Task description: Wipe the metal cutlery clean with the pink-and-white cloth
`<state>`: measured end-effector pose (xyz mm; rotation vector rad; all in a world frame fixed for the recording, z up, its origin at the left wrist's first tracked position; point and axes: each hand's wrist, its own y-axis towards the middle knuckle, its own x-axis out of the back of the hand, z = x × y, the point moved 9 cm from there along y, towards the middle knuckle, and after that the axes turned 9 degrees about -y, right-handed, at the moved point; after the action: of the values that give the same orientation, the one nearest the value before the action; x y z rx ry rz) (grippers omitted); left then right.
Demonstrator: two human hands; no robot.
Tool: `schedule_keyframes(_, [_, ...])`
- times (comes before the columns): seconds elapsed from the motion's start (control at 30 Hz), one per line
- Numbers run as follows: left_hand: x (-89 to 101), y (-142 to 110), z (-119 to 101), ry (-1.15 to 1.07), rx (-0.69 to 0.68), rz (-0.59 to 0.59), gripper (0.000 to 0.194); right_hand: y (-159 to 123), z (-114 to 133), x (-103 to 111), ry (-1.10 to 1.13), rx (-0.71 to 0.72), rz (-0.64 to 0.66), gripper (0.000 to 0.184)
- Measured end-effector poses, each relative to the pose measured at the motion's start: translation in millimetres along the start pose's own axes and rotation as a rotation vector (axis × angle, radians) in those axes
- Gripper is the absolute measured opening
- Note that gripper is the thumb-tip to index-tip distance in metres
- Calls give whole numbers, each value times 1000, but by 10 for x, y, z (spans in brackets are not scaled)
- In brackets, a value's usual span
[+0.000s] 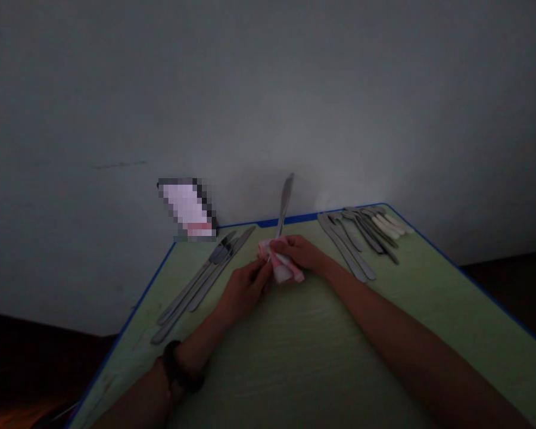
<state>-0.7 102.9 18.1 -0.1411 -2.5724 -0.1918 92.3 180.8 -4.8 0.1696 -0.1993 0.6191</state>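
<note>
A table knife [286, 199] points up and away from me, its blade bare above a pink and white cloth [282, 271]. My right hand [297, 250] is closed on the cloth, which is wrapped around the knife's lower blade or handle. Just below, my left hand [250, 280] is closed at the handle end, most of which its fingers hide. Left of my hands lie several pieces of cutlery [205, 271], among them a knife [226, 265]. To the right are two knives [348, 250] side by side, close to my right forearm.
Spoons or forks [370, 229] and white-handled pieces [390, 225] lie at the table's far right. A pixelated phone-like device [187, 205] leans on the wall [268, 89] at the far left corner. The green table [295, 357] has a blue edge.
</note>
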Motion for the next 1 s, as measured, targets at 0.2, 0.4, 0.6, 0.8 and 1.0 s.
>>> schedule_keyframes(0.2, [-103,-49,-55,-3,-3,105,39,37,-84,119,284,3,-129,49])
schedule_keyframes(0.4, [-162,-46,-17,-58,6,145,35,-7,-16,103,8,-12,-95,46])
schedule_keyframes(0.6, [-92,-1,5,-3,-6,49,34,-16,106,15,-215,6,-41,47])
schedule_keyframes(0.8, [-132,-30,-56,25,-49,125,31,11,-88,216,156,-53,-261,45])
schedule_keyframes(1.0, [-228,-100,-84,-129,-16,250,25,23,-203,288,529,-74,-346,40])
